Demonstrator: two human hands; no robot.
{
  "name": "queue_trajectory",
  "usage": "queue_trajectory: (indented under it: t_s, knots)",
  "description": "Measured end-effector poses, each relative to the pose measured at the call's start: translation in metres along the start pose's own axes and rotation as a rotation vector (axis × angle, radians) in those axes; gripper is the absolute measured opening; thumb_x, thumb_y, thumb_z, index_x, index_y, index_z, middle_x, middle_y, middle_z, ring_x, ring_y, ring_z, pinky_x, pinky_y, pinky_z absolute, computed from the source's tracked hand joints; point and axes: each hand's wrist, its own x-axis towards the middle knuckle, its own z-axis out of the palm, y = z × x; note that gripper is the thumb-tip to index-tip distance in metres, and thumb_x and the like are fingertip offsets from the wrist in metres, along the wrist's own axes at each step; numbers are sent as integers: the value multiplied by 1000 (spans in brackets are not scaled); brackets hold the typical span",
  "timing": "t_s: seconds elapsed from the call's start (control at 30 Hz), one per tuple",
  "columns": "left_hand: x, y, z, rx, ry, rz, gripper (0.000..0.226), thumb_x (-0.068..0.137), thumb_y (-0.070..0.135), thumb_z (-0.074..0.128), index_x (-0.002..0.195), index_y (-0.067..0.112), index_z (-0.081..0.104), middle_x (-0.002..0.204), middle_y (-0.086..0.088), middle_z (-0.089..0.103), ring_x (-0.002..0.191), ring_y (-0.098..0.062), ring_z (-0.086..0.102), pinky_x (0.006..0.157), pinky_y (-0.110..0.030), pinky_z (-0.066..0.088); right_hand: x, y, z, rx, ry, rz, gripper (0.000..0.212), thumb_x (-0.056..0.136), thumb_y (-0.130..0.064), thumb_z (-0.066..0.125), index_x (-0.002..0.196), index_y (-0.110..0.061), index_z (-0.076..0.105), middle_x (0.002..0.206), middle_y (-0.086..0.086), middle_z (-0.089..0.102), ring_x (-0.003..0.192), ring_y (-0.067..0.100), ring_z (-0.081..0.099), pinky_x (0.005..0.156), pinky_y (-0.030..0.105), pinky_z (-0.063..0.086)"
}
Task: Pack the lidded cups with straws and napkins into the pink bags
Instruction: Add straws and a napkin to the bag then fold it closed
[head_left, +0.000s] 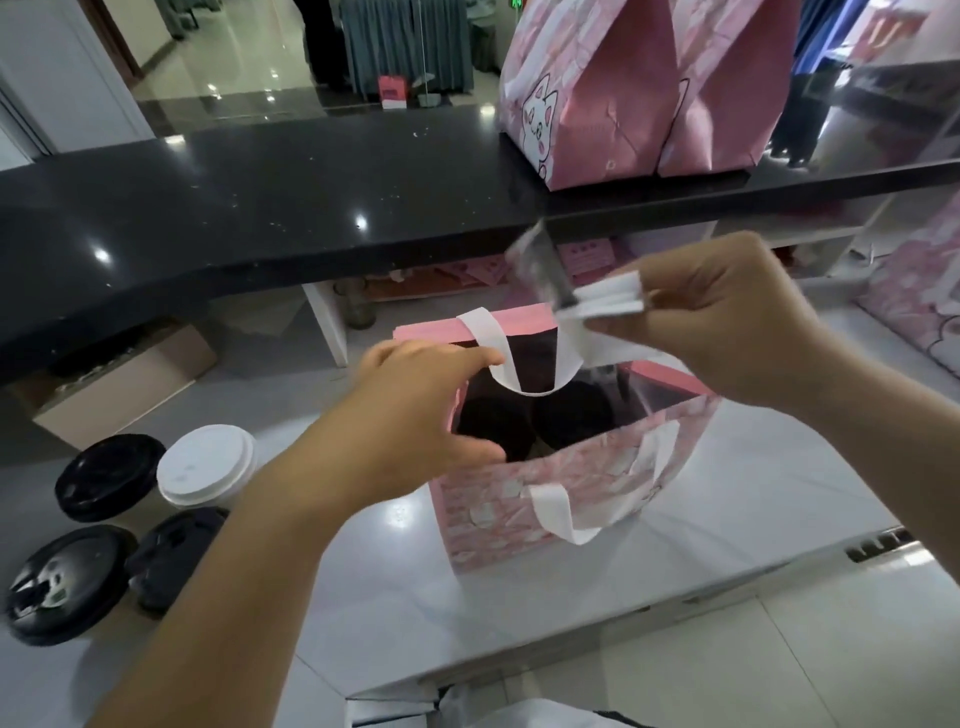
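Four lidded cups: lower left of the frame on the pale grey worktop (727, 499); three round black-lidded cups (106, 477) (67, 582) (174, 553) and one white-lidded cup (207, 465), close together.
Left hand (421, 410): centre of the frame, at the left rim of the bag, fingers curled; its grip seems to hold the rim open, though the exact contact is hard to tell.
Open bag: pink patterned paper bag with white strap handles (545, 499) stands upright on the worktop at centre; two dark round lids (571, 410) show inside it.
Right hand (727, 317): right of centre, above the bag mouth, its grip pinching a folded white napkin (608, 301) together with a blurred wrapped dark straw (540, 260).
Packed bags: two tall pink paper bags with a white cat print (582, 104) (727, 93) stand side by side, upper right, on the glossy black raised worktop (260, 197).
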Motion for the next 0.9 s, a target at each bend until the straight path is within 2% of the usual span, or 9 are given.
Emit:
queue_trajectory:
  t_s: [0.07, 0.13, 0.27, 0.33, 0.43, 0.6, 0.73, 0.83, 0.9]
  knots:
    - [-3, -3, 6, 11, -61, 13, 102, 70, 65, 74, 152, 43, 17, 154, 19, 27, 144, -6, 13, 122, -34, 0, 1, 7, 2, -98, -124, 23, 11, 80, -35, 76, 90, -38, 79, 81, 2, 77, 71, 40, 67, 62, 47, 56]
    - [-8, -4, 13, -57, -74, 31, 117, 63, 70, 75, 153, 45, 4, 157, 21, 12, 145, 0, -1, 124, -42, -2, -2, 12, 3, -207, -261, 61, 15, 83, -22, 77, 92, -32, 81, 78, 0, 76, 73, 31, 66, 68, 45, 55]
    - [-15, 1, 20, -209, -80, 10, 133, 60, 64, 81, 146, 53, -18, 154, 33, -8, 140, 11, -16, 124, -40, -3, -10, 14, 12, -561, -508, 103, 17, 86, -18, 70, 98, -27, 79, 75, -21, 63, 68, 5, 55, 63, 17, 40]
    - [-17, 3, 21, -243, -85, 15, 134, 60, 62, 83, 145, 55, -19, 153, 35, -10, 139, 12, -17, 125, -41, -2, -13, 15, 22, -747, -603, 79, 14, 89, -24, 65, 98, -31, 74, 76, -20, 53, 74, 7, 50, 68, 22, 39]
    - [-17, 3, 23, -250, -77, 23, 133, 59, 62, 84, 143, 58, -19, 151, 37, -11, 139, 12, -16, 125, -42, -1, -16, 17, 38, -896, -682, -40, 12, 86, -21, 60, 92, -26, 70, 85, -6, 66, 86, 23, 59, 78, 34, 47]
    - [-18, 2, 23, -242, -74, 36, 132, 60, 62, 84, 142, 58, -19, 149, 39, -11, 132, 20, -19, 123, -37, -6, -16, 14, 43, -902, -785, -21, 30, 82, -33, 69, 111, -38, 66, 97, -18, 65, 86, 11, 56, 84, 32, 45]
    - [-16, -1, 25, -219, -45, 36, 127, 62, 66, 79, 143, 57, -18, 151, 38, -10, 136, 16, -13, 122, -36, -4, -17, -4, 20, -772, -657, 74, 36, 83, -50, 71, 117, -44, 64, 88, -34, 55, 84, -1, 51, 73, 20, 42]
    - [-17, -4, 25, -233, 43, 56, 121, 63, 69, 74, 149, 53, -9, 157, 30, 3, 139, 9, -1, 121, -34, 2, -25, -7, -7, -468, -378, 98, 37, 79, -55, 69, 114, -42, 70, 107, -22, 70, 101, 1, 63, 93, 27, 50]
    - [-17, -3, 23, -261, 113, 46, 115, 62, 70, 71, 151, 51, 1, 157, 25, 15, 140, 3, 9, 120, -35, 9, -30, 0, -25, -330, -221, 99, 52, 75, -59, 70, 125, -44, 64, 124, -21, 65, 118, -2, 58, 106, 28, 44]
